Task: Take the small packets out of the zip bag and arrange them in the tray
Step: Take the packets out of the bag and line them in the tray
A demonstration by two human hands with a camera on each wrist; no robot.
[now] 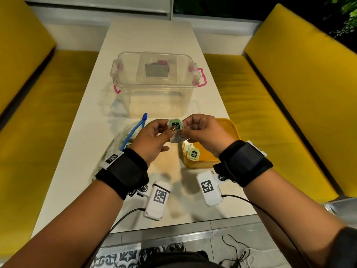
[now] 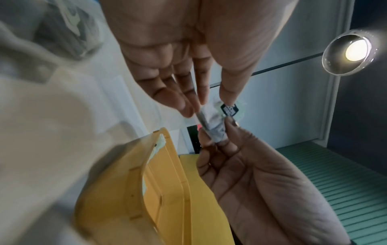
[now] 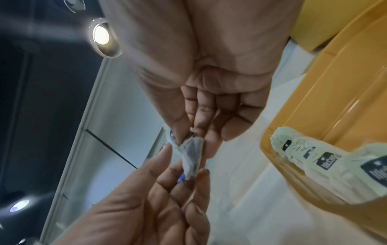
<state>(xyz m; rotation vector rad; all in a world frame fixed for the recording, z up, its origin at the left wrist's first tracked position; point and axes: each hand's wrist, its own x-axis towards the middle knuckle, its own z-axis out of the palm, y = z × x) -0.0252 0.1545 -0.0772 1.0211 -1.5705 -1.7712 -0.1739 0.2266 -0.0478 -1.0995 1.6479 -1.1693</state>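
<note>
Head view first: the small pale green and white paper packet with a black square label is up in the air between my two hands, over the gap between the bag and the tray, above the white table. Its long axis runs roughly up and down, the labelled green end pointing up and away from me, the white crumpled end pointing down toward the table.

My left hand pinches the packet from the left, thumb against the label. My right hand pinches it from the right side with thumb and fingertips; the other fingers curl in loosely. From the wrist views the packet is seen edge-on, thin, clamped between both sets of fingertips.

Just to the right and below sits the yellow rectangular plastic tray, with several more green-labelled packets standing along its near left wall. To the left lies the clear zip bag with a blue slider strip, partly hidden under my left wrist. Farther back on the table stands a clear plastic storage box with pink latches.
</note>
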